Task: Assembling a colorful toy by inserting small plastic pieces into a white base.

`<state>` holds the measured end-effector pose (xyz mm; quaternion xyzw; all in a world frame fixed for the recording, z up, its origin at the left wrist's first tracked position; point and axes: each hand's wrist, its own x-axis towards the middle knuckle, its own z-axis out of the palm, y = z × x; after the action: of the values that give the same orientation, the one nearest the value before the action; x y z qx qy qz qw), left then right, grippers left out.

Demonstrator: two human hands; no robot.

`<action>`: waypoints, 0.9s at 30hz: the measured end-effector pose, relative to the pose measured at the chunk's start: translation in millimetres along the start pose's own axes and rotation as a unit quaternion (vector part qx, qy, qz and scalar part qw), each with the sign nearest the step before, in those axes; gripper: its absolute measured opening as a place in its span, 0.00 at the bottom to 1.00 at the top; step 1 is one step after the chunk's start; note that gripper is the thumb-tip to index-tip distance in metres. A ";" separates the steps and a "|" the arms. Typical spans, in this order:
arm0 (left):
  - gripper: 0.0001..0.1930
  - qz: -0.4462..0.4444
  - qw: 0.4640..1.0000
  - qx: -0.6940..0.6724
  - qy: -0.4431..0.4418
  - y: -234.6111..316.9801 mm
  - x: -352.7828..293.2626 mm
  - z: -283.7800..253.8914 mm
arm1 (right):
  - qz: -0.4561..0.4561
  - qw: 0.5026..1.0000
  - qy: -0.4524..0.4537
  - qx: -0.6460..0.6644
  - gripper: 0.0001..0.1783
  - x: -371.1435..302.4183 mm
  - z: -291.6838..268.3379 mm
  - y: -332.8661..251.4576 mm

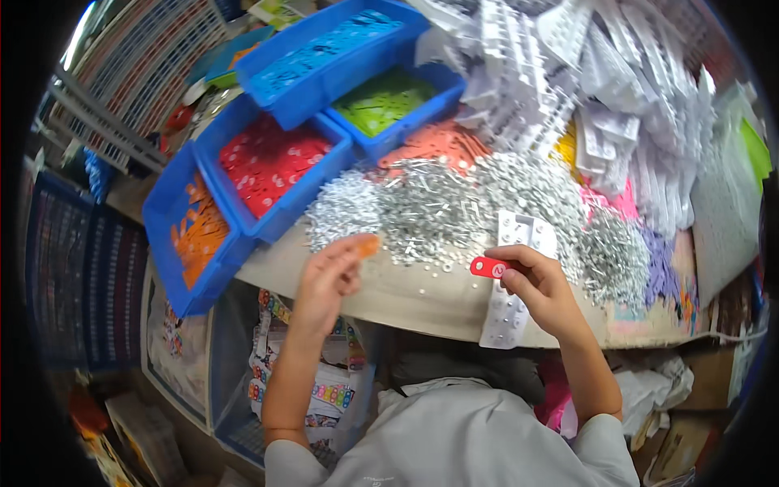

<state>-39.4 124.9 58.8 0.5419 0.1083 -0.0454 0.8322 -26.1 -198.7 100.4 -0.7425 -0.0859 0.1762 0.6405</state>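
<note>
My left hand [326, 277] is raised over the table's near edge, its thumb and fingers pinching a small orange plastic piece [367, 247]. To the right, my right hand [542, 286] grips one end of a flat red plastic strip [485, 267] with rounded ends and round spots. Beneath that strip and hand lies a white moulded plastic tray [505, 318] with small studs, reaching over the table's front edge. Between and beyond my hands spread heaps of small metal pins [430, 203] and pale round pieces [527, 183].
Blue bins hold orange [199, 231], red [272, 166], green [385, 105] and light-blue pieces [324, 53] at the far left. White moulded trays [535, 73] pile up behind the heaps. Purple strips [661, 264] lie at right. A crate with printed cards [324, 398] stands below the table [406, 304].
</note>
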 end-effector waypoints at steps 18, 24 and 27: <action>0.08 -0.011 0.960 0.229 -0.159 -43.8 74.2 132.7 | -0.101 0.929 0.282 -0.217 0.06 18.4 -64.0 72.5; 0.09 0.081 0.916 0.358 -0.162 -51.9 101.0 139.5 | -0.122 0.905 0.287 -0.290 0.06 26.7 -58.1 84.0; 0.09 0.181 0.882 0.402 -0.167 -64.0 115.3 144.4 | -0.118 0.873 0.315 -0.354 0.08 27.2 -53.6 82.6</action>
<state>79.3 -28.0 31.5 0.8244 -0.1599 -0.0234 0.5424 10.8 -252.1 21.5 -0.9201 -0.0236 -0.1861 0.3438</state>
